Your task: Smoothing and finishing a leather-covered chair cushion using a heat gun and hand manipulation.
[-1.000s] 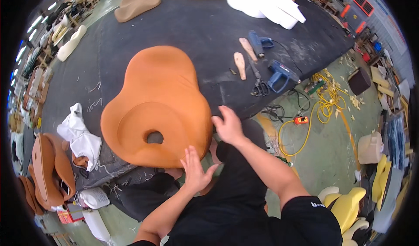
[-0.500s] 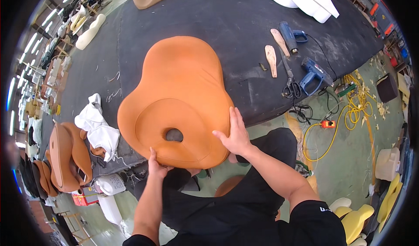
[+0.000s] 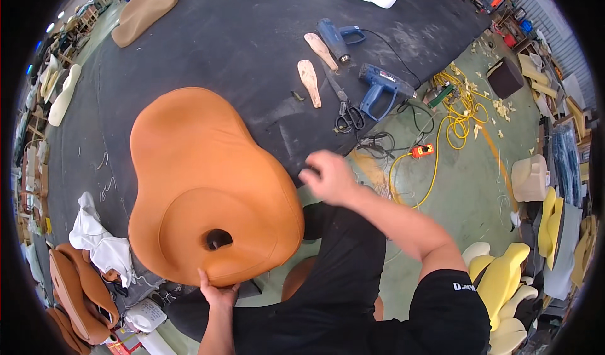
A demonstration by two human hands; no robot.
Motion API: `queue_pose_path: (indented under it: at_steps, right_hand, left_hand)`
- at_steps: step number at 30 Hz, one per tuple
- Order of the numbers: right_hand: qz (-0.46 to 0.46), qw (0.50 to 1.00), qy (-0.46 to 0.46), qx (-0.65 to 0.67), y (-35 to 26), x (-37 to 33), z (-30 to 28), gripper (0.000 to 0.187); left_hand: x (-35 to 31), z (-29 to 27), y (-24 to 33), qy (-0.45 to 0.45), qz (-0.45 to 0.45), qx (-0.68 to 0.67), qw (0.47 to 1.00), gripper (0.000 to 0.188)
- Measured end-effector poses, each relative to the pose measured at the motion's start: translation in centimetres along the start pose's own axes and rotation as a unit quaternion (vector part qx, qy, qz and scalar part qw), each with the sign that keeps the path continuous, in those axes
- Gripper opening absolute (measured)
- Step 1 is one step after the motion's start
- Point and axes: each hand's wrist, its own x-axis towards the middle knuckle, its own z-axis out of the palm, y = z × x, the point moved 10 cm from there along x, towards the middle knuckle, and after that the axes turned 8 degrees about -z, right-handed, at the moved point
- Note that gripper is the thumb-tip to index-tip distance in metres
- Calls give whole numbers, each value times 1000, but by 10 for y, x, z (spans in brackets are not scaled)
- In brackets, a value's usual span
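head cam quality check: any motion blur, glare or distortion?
Head view: right hand is motion-blurred; left hand on the orange seat shell is sharp. Fisheye bends the dark table edge, black vignette at the corners. Lighting even, mild sheen on the shell, no harsh glare.

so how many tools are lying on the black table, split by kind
blue power tools: 2, one farther back, one near the table edge
flat wooden tools: 2, one and one
scissors: 1
total: 5
Neither hand is on any of them; the left hand grips the orange seat cover, the right hand is off it.
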Motion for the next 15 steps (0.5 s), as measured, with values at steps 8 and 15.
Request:
queue_pose_path:
  at_steps: [8, 15]
  right_hand:
    - [371, 905, 139, -157, 284, 50, -129, 64]
    - [509, 813, 211, -189, 331, 55, -114, 88]
  left_hand:
    - [28, -30, 19, 29, 6, -59, 998, 65]
    - [22, -26, 9, 21, -51, -34, 998, 61]
